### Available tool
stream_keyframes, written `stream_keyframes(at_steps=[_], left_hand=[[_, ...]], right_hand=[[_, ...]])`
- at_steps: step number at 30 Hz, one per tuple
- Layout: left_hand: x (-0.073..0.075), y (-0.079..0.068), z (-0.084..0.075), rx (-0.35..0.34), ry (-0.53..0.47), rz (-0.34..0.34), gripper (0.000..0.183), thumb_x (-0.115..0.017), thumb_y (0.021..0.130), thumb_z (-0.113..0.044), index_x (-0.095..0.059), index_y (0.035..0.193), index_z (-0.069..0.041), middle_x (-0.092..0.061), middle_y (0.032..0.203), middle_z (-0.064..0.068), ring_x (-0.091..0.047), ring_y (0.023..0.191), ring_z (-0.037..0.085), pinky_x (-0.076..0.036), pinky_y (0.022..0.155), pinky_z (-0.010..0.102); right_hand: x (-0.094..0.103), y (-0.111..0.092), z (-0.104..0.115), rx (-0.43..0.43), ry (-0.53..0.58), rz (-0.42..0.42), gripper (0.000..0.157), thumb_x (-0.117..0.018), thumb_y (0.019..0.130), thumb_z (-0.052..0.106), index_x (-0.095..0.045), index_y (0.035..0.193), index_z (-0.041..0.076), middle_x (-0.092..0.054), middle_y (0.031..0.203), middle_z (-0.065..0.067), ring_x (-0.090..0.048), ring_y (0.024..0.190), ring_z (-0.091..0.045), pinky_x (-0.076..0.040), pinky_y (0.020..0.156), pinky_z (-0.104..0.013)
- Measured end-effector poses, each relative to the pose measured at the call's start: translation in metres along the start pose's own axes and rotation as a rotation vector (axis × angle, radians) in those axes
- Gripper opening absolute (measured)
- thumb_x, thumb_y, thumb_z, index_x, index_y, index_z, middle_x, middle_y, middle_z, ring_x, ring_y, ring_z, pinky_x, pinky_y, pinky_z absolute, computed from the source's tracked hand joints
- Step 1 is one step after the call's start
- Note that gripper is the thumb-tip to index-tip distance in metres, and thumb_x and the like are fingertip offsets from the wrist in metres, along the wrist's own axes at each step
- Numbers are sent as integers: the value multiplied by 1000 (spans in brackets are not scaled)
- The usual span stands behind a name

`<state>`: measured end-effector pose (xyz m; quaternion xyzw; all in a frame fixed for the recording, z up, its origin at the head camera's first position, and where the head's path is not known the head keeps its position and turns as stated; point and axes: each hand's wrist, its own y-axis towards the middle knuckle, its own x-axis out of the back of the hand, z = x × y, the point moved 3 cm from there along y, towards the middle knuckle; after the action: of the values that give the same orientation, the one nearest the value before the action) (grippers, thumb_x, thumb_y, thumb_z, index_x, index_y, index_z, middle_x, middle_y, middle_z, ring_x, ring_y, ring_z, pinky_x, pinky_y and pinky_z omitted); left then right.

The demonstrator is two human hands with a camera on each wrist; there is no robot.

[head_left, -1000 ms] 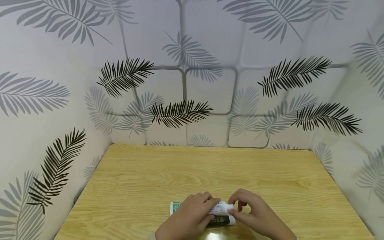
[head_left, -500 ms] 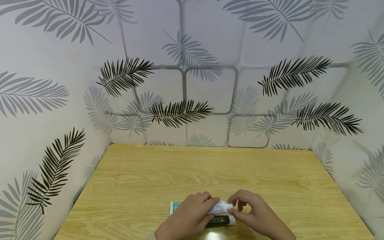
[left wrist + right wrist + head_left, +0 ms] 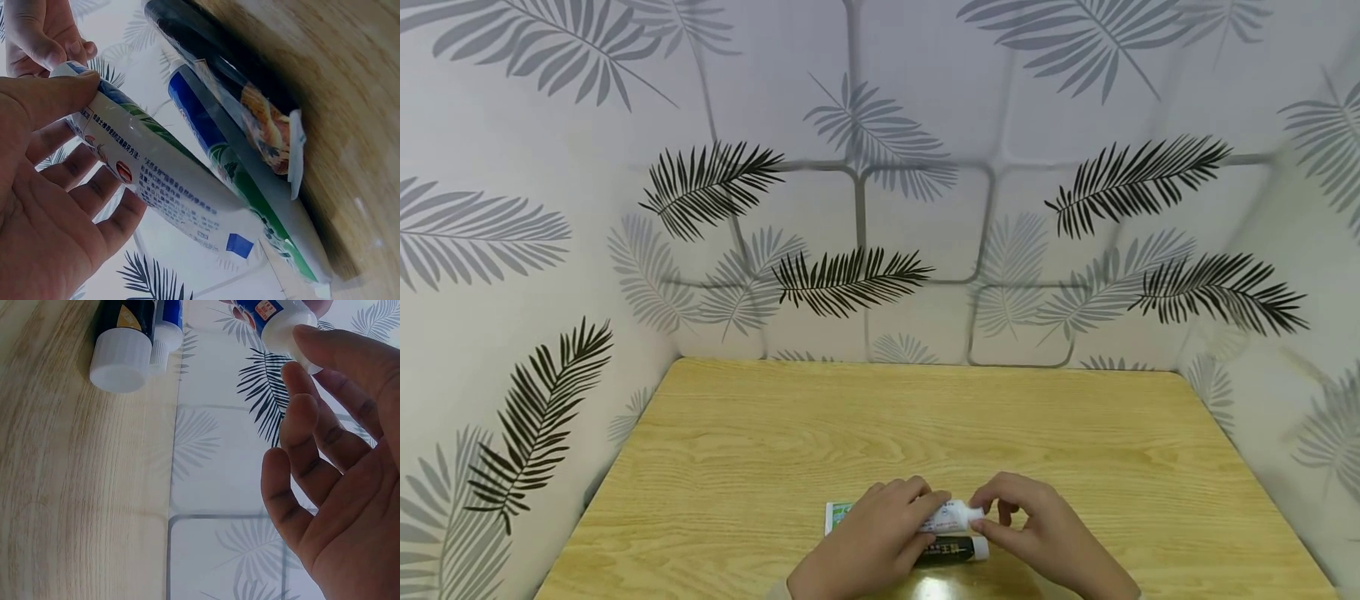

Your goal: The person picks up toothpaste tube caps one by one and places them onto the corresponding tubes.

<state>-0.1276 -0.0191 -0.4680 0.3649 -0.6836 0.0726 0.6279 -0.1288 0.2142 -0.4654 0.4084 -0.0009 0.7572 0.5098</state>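
Raised off the table is a white toothpaste tube (image 3: pixel 150 162) with blue and green print, its body gripped by my left hand (image 3: pixel 880 533) between thumb and fingers. My right hand (image 3: pixel 1045 533) pinches the white cap end (image 3: pixel 306 365) of that tube with thumb and index finger; the other right fingers (image 3: pixel 290 481) are spread loosely. Below lies a black toothpaste tube (image 3: pixel 951 550) with a white screw cap (image 3: pixel 122 359). Beside it is a blue, green and white toothpaste tube (image 3: pixel 237 169), mostly hidden by my left hand in the head view.
The wood-grain table (image 3: pixel 760 442) extends to the back and both sides. Whitish walls (image 3: pixel 925 208) with printed grey and black leaves enclose it at the back, left and right. A bright reflection shows on the tabletop near the front.
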Motion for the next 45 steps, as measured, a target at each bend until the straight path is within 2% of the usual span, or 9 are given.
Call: stream_keyframes(at_steps=[9, 21, 25, 28, 33, 39, 45], left_hand=[[-1, 0, 1, -5, 14, -3, 40, -72, 101, -24, -65, 140, -16, -65, 110, -7, -59, 91, 6, -49, 77, 22], [-1, 3, 2, 20, -10, 34, 41, -69, 104, -24, -64, 144, -15, -66, 112, -6, -59, 91, 4, -46, 74, 21], [0, 3, 2, 18, -7, 25, 41, -69, 104, -25, -64, 144, -16, -66, 112, -6, -60, 91, 5, -47, 74, 21], [1, 3, 4, 12, -16, 9, 41, -71, 103, -24, -64, 143, -15, -67, 111, -5, -61, 92, 6, -51, 78, 24], [4, 2, 12, 30, -26, -21, 42, -75, 100, -20, -66, 141, -10, -68, 111, -2, -63, 90, 8, -56, 80, 26], [8, 2, 27, 115, -41, -6, 43, -75, 100, -18, -67, 141, -11, -67, 109, -2, -57, 85, 5, -52, 74, 22], [8, 2, 41, 145, -57, -4, 43, -75, 99, -17, -67, 141, -8, -67, 106, 0, -53, 81, 7, -51, 72, 22]], right_hand=[[2, 0, -1, -59, -51, 14, 13, -79, 97, 25, -73, 107, 33, -71, 95, 18, -54, 71, 2, -51, 61, -26], [0, 1, -3, -126, -59, 7, 9, -77, 98, 31, -74, 106, 33, -72, 96, 19, -58, 74, 1, -54, 65, -25], [-3, 1, -4, -113, -26, -12, 8, -77, 98, 28, -73, 103, 33, -73, 96, 16, -59, 74, 0, -54, 67, -25], [-6, 1, -3, -81, -21, -44, 12, -77, 99, 22, -73, 107, 30, -73, 99, 12, -59, 74, 0, -55, 69, -26], [-4, -1, -3, -74, -49, -88, 21, -76, 100, 19, -72, 118, 28, -71, 104, 12, -58, 73, 0, -56, 71, -26], [0, -4, -7, -108, -54, -82, 18, -75, 100, 20, -72, 112, 33, -73, 100, 10, -59, 73, -1, -54, 71, -26], [0, -7, -8, -129, -49, -71, 15, -75, 100, 21, -73, 107, 34, -71, 99, 17, -58, 73, -1, -53, 69, -28]])
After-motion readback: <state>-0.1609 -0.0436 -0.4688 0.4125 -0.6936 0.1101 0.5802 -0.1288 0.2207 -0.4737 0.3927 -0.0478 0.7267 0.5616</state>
